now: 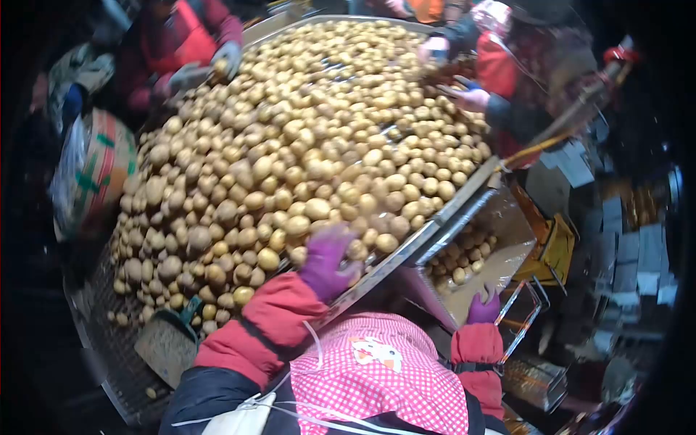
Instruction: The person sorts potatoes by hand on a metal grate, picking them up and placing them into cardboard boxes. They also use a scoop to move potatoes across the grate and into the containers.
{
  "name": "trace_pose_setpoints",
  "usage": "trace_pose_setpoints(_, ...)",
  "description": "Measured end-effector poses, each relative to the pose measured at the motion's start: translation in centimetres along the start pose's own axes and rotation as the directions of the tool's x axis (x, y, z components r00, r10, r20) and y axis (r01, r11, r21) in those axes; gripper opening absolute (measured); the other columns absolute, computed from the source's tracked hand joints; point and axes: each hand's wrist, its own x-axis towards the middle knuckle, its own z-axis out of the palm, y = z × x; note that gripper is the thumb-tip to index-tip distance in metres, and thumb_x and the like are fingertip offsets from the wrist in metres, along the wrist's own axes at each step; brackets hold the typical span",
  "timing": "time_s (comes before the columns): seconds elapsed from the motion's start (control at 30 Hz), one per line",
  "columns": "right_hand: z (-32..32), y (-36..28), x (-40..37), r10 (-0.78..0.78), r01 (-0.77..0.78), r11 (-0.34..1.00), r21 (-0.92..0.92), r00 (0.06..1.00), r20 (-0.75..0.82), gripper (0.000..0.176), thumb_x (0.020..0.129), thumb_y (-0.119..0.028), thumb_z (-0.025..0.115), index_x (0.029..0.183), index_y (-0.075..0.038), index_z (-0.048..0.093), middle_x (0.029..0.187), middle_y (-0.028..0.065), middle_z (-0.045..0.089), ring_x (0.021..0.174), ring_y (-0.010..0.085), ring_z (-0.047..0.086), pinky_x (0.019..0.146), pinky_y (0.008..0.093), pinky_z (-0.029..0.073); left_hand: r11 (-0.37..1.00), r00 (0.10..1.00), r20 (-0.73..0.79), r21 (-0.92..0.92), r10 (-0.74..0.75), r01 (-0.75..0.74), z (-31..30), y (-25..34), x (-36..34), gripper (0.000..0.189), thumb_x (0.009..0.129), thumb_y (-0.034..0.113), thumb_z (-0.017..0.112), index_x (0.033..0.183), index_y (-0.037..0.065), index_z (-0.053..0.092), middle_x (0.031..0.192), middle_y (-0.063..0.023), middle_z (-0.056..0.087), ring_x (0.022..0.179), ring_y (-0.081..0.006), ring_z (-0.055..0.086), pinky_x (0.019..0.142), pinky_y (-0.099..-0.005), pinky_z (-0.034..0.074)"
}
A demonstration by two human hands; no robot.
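A large heap of potatoes [290, 167] covers the sorting table [435, 233]. My left hand [330, 262], in a purple glove, rests at the near edge of the heap; its fingers are blurred and I cannot make out whether it holds a potato. To the right, my right hand [483, 307], also purple-gloved, is at the near side of an open cardboard box [507, 250] with potatoes inside. Its fingers point up and are slightly apart, with nothing visible in them.
A dustpan [168, 344] lies at the table's lower left. A printed sack [105, 163] stands at the left. Co-workers' gloved hands [228, 59] reach over the far side. A yellow crate [554, 250] and a metal frame [523, 319] are at the right.
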Motion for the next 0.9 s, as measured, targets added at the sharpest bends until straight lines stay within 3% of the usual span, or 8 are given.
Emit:
trace_pose_setpoints(0.17,2.4,-19.4,4.8,-0.571,0.572,0.797,0.195,0.818,-0.068,0.044,0.078,-0.016,0.07,0.121,-0.007,0.063,0.124,0.0209,0.062,0.111,0.0379,0.06,0.098,0.0458,0.046,0.931,0.928,-0.29,0.21,-0.233,0.299,-9.2,-6.3,-9.9,0.077,0.07,0.021,0.08,0.139,0.008,0.048,0.143,-0.0188,0.046,0.132,-0.0383,0.045,0.109,-0.0486,0.035)
trace_pose_setpoints(0.23,3.9,-26.7,4.1,-0.689,0.641,0.72,0.264,0.705,0.169,0.049,0.077,-0.016,0.072,0.125,-0.012,0.063,0.134,0.0208,0.056,0.121,0.0407,0.055,0.102,0.0463,0.043,0.91,0.927,-0.254,0.24,-0.277,0.338,-9.9,-6.8,-11.9,0.083,0.068,0.026,0.082,0.141,0.011,0.046,0.145,-0.018,0.045,0.133,-0.0391,0.042,0.111,-0.0499,0.033)
trace_pose_setpoints(0.33,8.0,-32.7,2.1,-0.893,0.877,0.421,0.231,0.358,0.272,0.061,0.068,-0.031,0.078,0.127,-0.028,0.061,0.145,0.0161,0.046,0.13,0.0426,0.044,0.109,0.0543,0.034,0.857,0.912,-0.139,0.313,-0.386,0.41,-8.8,-5.8,-14.2,0.086,0.067,0.036,0.081,0.143,0.017,0.046,0.149,-0.0159,0.039,0.138,-0.0414,0.034,0.115,-0.0537,0.025)
trace_pose_setpoints(0.4,9.0,-36.1,3.3,-0.82,0.924,0.328,0.198,0.175,0.546,0.064,0.075,-0.045,0.072,0.135,-0.035,0.052,0.154,0.0107,0.037,0.14,0.0411,0.034,0.115,0.056,0.022,0.787,0.876,-0.096,0.401,-0.472,0.469,-7.3,-3.9,-13.3,0.087,0.067,0.045,0.079,0.144,0.02,0.046,0.152,-0.0143,0.035,0.141,-0.043,0.027,0.116,-0.057,0.019)
trace_pose_setpoints(0.53,10.6,-37.5,7.9,-0.737,0.925,0.338,0.172,0.146,0.66,0.071,0.073,-0.059,0.068,0.139,-0.044,0.047,0.156,0.0087,0.034,0.144,0.0381,0.027,0.116,0.0594,0.015,0.707,0.843,-0.051,0.519,-0.535,0.481,-5.4,-4.5,-10.1,0.086,0.067,0.053,0.077,0.143,0.027,0.047,0.156,-0.0136,0.028,0.143,-0.0446,0.02,0.116,-0.0605,0.015)
trace_pose_setpoints(0.7,12.3,-34.4,11.3,-0.828,0.882,0.363,0.299,0.159,0.538,0.074,0.066,-0.049,0.078,0.134,-0.043,0.052,0.149,0.0082,0.042,0.142,0.036,0.031,0.116,0.0588,0.019,0.671,0.839,-0.032,0.583,-0.544,0.458,-2.3,-5.9,-6.2,0.092,0.065,0.044,0.078,0.147,0.022,0.042,0.157,-0.0253,0.018,0.139,-0.0464,0.028,0.113,-0.0595,0.023)
trace_pose_setpoints(0.8,13.3,-33.2,14.0,-0.859,0.863,0.354,0.36,0.147,0.491,0.072,0.062,-0.045,0.081,0.129,-0.038,0.056,0.145,0.007,0.045,0.141,0.0355,0.033,0.115,0.0588,0.021,0.657,0.872,-0.044,0.64,-0.487,0.399,-1.0,-7.2,-3.3,0.089,0.067,0.043,0.077,0.146,0.021,0.043,0.156,-0.0219,0.024,0.135,-0.0418,0.036,0.11,-0.0563,0.029)
trace_pose_setpoints(0.9,13.9,-32.5,16.9,-0.867,0.805,0.461,0.373,0.318,0.384,0.061,0.063,-0.04,0.081,0.118,-0.026,0.06,0.129,0.0053,0.057,0.13,0.0347,0.045,0.11,0.0587,0.028,0.679,0.892,-0.039,0.634,-0.451,0.371,0.0,-7.2,0.3,0.088,0.069,0.046,0.076,0.147,0.023,0.042,0.156,-0.0216,0.025,0.122,-0.0417,0.044,0.101,-0.0541,0.037)
